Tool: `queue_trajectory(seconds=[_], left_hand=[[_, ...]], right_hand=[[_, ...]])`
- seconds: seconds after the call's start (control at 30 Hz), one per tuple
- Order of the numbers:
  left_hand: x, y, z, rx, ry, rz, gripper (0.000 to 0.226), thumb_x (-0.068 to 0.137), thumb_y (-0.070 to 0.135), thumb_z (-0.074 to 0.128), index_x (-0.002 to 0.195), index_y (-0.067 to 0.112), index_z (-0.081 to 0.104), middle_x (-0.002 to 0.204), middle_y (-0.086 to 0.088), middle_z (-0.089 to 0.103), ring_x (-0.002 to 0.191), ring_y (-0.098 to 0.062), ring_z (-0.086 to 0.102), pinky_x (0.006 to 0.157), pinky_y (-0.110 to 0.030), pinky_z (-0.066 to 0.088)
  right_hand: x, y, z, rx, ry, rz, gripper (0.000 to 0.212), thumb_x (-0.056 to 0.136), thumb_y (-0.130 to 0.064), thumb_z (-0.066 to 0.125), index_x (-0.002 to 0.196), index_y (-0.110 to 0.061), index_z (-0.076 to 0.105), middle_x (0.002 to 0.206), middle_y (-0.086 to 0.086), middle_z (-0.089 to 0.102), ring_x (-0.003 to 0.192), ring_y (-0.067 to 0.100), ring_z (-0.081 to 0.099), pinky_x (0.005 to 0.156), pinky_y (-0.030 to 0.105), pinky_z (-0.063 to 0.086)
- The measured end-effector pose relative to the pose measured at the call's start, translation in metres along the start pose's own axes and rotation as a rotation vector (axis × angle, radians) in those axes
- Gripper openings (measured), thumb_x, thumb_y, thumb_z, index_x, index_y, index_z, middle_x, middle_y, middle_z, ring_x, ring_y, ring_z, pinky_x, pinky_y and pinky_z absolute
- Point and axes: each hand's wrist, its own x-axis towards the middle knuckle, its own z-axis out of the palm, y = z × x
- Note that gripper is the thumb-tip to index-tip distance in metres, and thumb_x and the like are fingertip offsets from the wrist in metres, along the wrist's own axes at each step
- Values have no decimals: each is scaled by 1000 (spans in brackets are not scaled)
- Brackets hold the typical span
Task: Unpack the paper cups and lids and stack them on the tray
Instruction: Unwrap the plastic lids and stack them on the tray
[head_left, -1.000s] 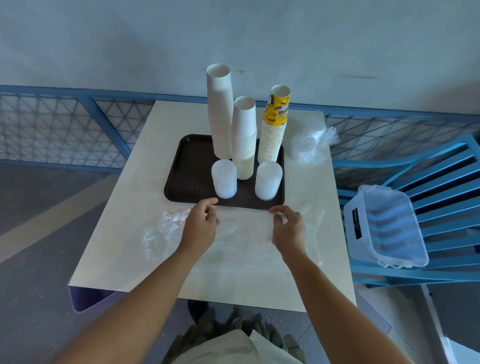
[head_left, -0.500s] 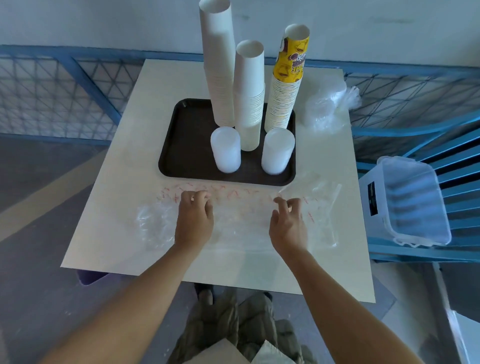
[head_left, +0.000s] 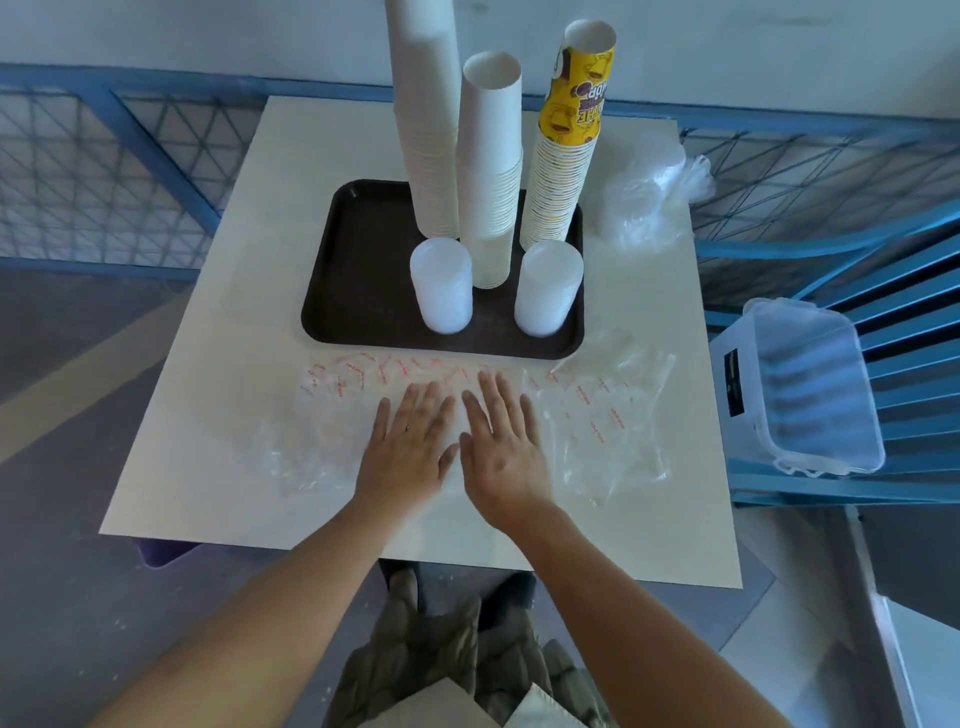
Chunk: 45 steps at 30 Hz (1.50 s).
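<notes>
Both hands have drawn together: the left hand (head_left: 410, 447) and right hand (head_left: 501, 447) lie side by side, fingers straight, flat on the clear plastic wrapper (head_left: 597, 415) near the white square table's (head_left: 208, 364) front edge. Its red print is too small to read. On the dark brown rectangular tray (head_left: 358, 270) stand two white lid stacks (head_left: 441, 286), a yellow-printed paper cup stack (head_left: 566, 156) with unclear inverted lettering, and the tallest white paper cup stack (head_left: 426, 130), cut off above.

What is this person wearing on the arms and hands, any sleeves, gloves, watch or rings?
Each grip is a bare hand: neither the left grip nor the right grip wears a glove. The left forearm and right forearm show no sleeve, watch or bracelet. A tiny mark on one left finger might be a ring; too small to tell.
</notes>
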Motion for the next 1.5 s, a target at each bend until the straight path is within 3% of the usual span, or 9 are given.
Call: queue_trajectory(seconds=[0.2,0.47,0.8,0.9,1.0,1.13,1.27,1.37,1.5], left_hand=[[2,-3,6,-11,31,-18,72,107,54,15,169,18,10,177,-10,1,163,-33,3,129,-60,14],[-1,-6,5,-8,-6,-15,77,106,65,-2,169,22,3,177,-7,-3,163,-32,-1,130,-57,9],[1,1,-16,-69,-153,-67,74,106,64,2,168,26,-10,175,-1,-18,162,-26,-14,131,-53,1],[2,6,-40,-215,-180,-96,67,109,59,19,169,29,13,177,-1,-5,163,-24,-7,132,-50,0],[-8,11,-62,-299,74,-137,54,106,45,50,157,26,49,170,-8,31,159,-32,23,128,-51,21],[-20,10,-80,-417,283,-176,40,96,27,68,136,26,69,150,-6,55,141,-31,47,113,-52,44],[-36,4,-87,-510,262,-148,24,96,25,69,119,24,75,143,-2,59,138,-26,48,114,-49,44],[-42,-1,-94,-617,331,-148,9,93,16,72,100,21,74,128,1,64,127,-21,53,108,-34,43],[-42,-7,-111,-776,293,-167,6,95,15,70,97,20,72,113,3,66,112,-13,55,93,-8,37]], right_hand=[[10,5,21,-111,-227,5,63,110,-48,13,166,-23,-3,172,-3,-19,155,20,-28,128,52,-10],[-6,51,15,-193,-163,107,64,109,-52,16,166,-30,-5,173,-2,-18,158,22,-20,128,56,-2],[-16,75,-3,-174,-183,230,67,106,-54,14,165,-31,-8,172,3,-19,160,27,-14,128,57,-5],[-13,74,-11,-157,-223,229,67,108,-54,19,166,-31,-5,173,3,-16,160,28,-11,127,56,-3],[-9,69,-20,-149,-265,254,68,107,-54,25,166,-31,0,173,2,-14,160,28,-10,127,59,1],[0,57,-33,-95,-302,310,70,106,-49,35,165,-29,4,174,1,-10,160,27,-10,126,61,1],[7,43,-42,39,-182,393,70,101,-40,48,162,-23,18,172,4,14,160,28,5,128,57,6],[8,37,-46,133,-2,436,56,98,-36,53,149,-17,40,166,7,32,157,31,18,128,52,14],[2,30,-51,226,216,385,31,94,-19,63,124,-10,64,152,18,51,144,39,43,120,53,34]])
